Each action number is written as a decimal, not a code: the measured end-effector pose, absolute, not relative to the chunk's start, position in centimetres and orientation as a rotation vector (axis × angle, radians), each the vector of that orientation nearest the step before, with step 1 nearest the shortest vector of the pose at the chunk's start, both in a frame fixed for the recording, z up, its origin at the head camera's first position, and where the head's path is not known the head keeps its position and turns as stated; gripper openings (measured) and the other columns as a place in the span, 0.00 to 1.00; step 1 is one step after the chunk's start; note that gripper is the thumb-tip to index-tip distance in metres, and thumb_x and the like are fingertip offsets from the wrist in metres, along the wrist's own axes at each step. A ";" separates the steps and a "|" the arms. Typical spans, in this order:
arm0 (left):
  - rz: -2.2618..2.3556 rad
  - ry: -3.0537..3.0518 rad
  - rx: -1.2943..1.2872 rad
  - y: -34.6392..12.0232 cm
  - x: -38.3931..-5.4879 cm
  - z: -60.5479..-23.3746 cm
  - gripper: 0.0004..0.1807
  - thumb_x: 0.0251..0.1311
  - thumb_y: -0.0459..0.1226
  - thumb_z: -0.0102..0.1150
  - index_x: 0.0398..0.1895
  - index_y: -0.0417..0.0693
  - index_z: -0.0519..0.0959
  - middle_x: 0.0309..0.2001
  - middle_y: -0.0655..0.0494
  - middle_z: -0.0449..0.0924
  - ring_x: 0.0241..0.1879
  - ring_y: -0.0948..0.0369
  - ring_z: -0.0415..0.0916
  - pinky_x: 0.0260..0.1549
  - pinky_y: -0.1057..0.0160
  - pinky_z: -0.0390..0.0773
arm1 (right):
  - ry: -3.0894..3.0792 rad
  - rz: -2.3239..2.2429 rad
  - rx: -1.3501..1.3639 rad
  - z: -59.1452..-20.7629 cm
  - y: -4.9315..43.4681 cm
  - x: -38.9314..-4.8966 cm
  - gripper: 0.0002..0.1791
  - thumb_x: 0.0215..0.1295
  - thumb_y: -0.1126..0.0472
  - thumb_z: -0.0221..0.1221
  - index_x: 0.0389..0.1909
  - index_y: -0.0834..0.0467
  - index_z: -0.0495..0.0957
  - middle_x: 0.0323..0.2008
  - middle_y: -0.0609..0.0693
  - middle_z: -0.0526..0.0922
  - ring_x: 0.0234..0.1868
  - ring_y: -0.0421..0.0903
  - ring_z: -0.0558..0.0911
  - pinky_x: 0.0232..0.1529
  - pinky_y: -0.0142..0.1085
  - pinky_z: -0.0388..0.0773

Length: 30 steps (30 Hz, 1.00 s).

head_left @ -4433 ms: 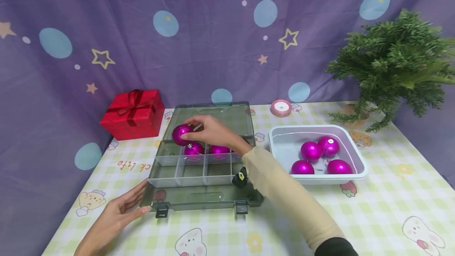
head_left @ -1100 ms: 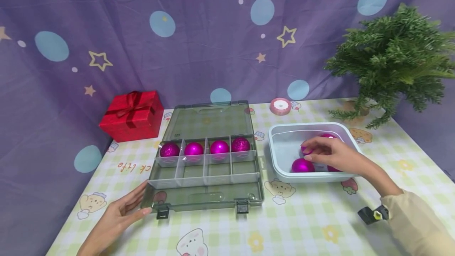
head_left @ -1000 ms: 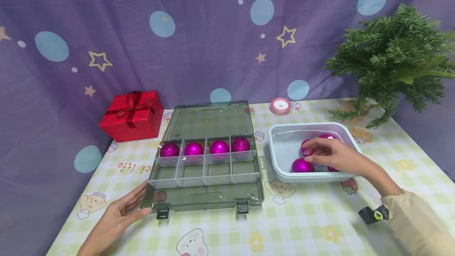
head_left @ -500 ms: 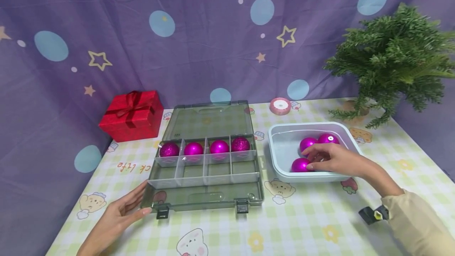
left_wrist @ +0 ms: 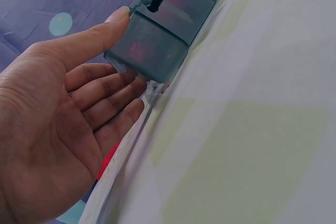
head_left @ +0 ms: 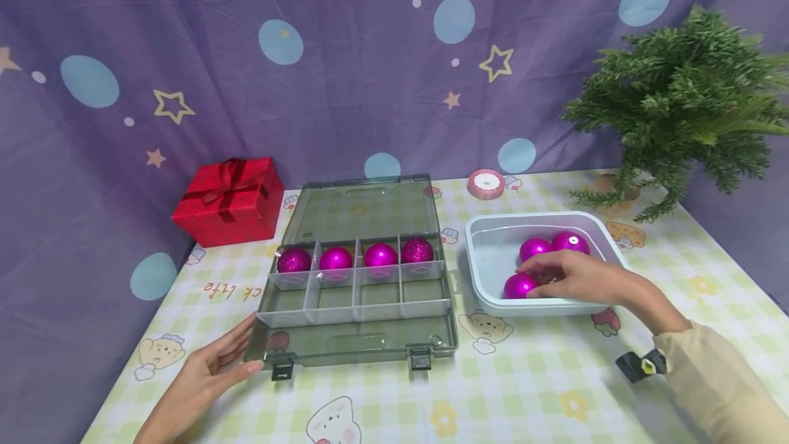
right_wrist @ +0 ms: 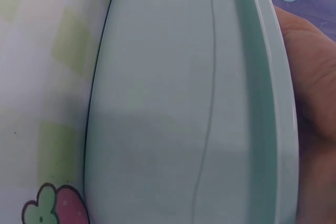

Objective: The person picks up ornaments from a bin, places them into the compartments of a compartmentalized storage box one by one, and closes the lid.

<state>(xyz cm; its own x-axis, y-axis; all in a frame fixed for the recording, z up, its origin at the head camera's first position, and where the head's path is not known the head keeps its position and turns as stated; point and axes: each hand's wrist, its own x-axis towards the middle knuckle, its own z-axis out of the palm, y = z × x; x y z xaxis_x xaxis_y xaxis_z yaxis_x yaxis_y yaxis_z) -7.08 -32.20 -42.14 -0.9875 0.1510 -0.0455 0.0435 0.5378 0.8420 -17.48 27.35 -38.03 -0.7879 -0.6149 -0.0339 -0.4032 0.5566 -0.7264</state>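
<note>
In the head view, my right hand (head_left: 576, 276) reaches into the pale blue tray (head_left: 493, 304), thumb and curled fingers at the right side of a shiny magenta Christmas bauble (head_left: 519, 286). Two more baubles lie behind it, a plain one (head_left: 533, 250) and one with a white spot (head_left: 570, 242). The right wrist view shows mostly the tray's outer wall (right_wrist: 152, 87). My left hand (head_left: 200, 375) touches the front left corner of the open grey-green divided box (head_left: 354, 344), fingers extended. Its back row holds several baubles (head_left: 335, 262), one per compartment; the front compartments show none.
A red gift box (head_left: 231, 204) stands at the back left. A pink ribbon roll (head_left: 486, 184) lies behind the tray. A small artificial tree (head_left: 684, 101) rises at the back right. The box's lid (head_left: 364, 214) lies folded back.
A glittery bauble has gone from my right hand into the box. My right hand has moved to the tray and lowered to the front left bauble. The left hand stays at the box corner.
</note>
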 end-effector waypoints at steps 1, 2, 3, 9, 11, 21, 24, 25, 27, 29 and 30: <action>1.449 2.653 0.164 -32.2 -7.1 -42.2 0.40 0.70 0.39 0.67 0.79 0.36 0.60 0.76 0.39 0.60 0.62 0.82 0.61 0.56 0.82 0.69 | 2.513 -1.057 -0.841 -38.0 27.3 -17.5 0.21 0.68 0.53 0.70 0.58 0.58 0.83 0.49 0.46 0.86 0.48 0.44 0.84 0.52 0.40 0.83; 1.447 2.654 0.160 -32.2 -7.1 -42.2 0.40 0.70 0.39 0.67 0.79 0.36 0.60 0.76 0.40 0.60 0.62 0.83 0.61 0.55 0.82 0.69 | 2.512 -1.054 -0.839 -38.0 27.2 -17.5 0.21 0.68 0.53 0.70 0.58 0.58 0.83 0.49 0.46 0.86 0.48 0.45 0.84 0.52 0.41 0.83; 1.447 2.654 0.158 -32.2 -7.0 -42.2 0.40 0.70 0.40 0.67 0.79 0.36 0.60 0.76 0.40 0.60 0.62 0.83 0.61 0.55 0.82 0.69 | 2.510 -1.054 -0.836 -38.0 27.2 -17.5 0.21 0.68 0.53 0.70 0.58 0.58 0.83 0.49 0.46 0.86 0.49 0.45 0.84 0.52 0.41 0.83; 1.437 2.660 0.147 -32.1 -7.0 -42.1 0.41 0.70 0.40 0.67 0.79 0.37 0.60 0.75 0.40 0.61 0.62 0.82 0.61 0.55 0.82 0.69 | 2.536 -1.065 -0.840 -37.9 27.2 -17.5 0.21 0.69 0.55 0.69 0.59 0.60 0.83 0.52 0.47 0.86 0.49 0.44 0.83 0.52 0.38 0.82; 1.434 2.656 0.139 -32.1 -7.1 -42.0 0.41 0.70 0.40 0.67 0.80 0.37 0.60 0.76 0.40 0.61 0.62 0.82 0.61 0.55 0.82 0.69 | 2.552 -1.072 -0.843 -37.8 27.2 -17.5 0.20 0.70 0.56 0.68 0.59 0.59 0.83 0.51 0.47 0.85 0.47 0.43 0.81 0.50 0.37 0.81; 1.446 2.653 0.158 -32.1 -7.0 -42.0 0.41 0.70 0.40 0.67 0.79 0.37 0.60 0.76 0.40 0.61 0.62 0.82 0.61 0.55 0.82 0.69 | 2.567 -1.167 -0.858 -37.3 26.9 -17.6 0.17 0.70 0.61 0.68 0.57 0.59 0.83 0.47 0.44 0.86 0.43 0.41 0.82 0.46 0.32 0.81; 1.438 2.660 0.164 -32.1 -7.0 -42.0 0.41 0.70 0.40 0.67 0.79 0.36 0.60 0.75 0.39 0.61 0.62 0.82 0.61 0.55 0.82 0.69 | 2.583 -1.184 -0.889 -37.0 26.7 -17.7 0.17 0.70 0.62 0.68 0.57 0.60 0.83 0.47 0.44 0.87 0.45 0.40 0.83 0.46 0.32 0.82; 1.437 2.661 0.161 -32.0 -7.0 -42.0 0.41 0.70 0.41 0.67 0.79 0.36 0.60 0.75 0.39 0.61 0.62 0.82 0.62 0.55 0.82 0.69 | 2.595 -1.188 -0.903 -36.9 26.6 -17.8 0.17 0.69 0.63 0.68 0.57 0.60 0.83 0.47 0.44 0.87 0.45 0.40 0.83 0.46 0.32 0.82; 1.435 2.662 0.157 -32.0 -7.0 -42.0 0.41 0.70 0.41 0.67 0.79 0.36 0.60 0.75 0.39 0.61 0.62 0.82 0.62 0.55 0.82 0.69 | 2.608 -1.205 -0.929 -36.7 26.4 -17.8 0.17 0.69 0.64 0.68 0.57 0.61 0.83 0.47 0.44 0.87 0.45 0.40 0.84 0.45 0.32 0.83; 1.434 2.663 0.163 -32.1 -6.9 -42.0 0.41 0.70 0.41 0.67 0.79 0.36 0.60 0.75 0.39 0.61 0.62 0.82 0.62 0.55 0.82 0.69 | 2.627 -1.218 -0.944 -36.6 26.2 -17.8 0.18 0.68 0.65 0.68 0.57 0.61 0.83 0.47 0.45 0.87 0.44 0.40 0.85 0.45 0.32 0.84; 1.434 2.662 0.168 -32.1 -7.0 -42.0 0.41 0.70 0.41 0.67 0.79 0.36 0.60 0.75 0.39 0.61 0.62 0.82 0.62 0.55 0.82 0.69 | 2.628 -1.230 -0.944 -36.5 26.1 -17.9 0.18 0.67 0.65 0.68 0.57 0.62 0.83 0.46 0.45 0.88 0.44 0.40 0.85 0.44 0.33 0.84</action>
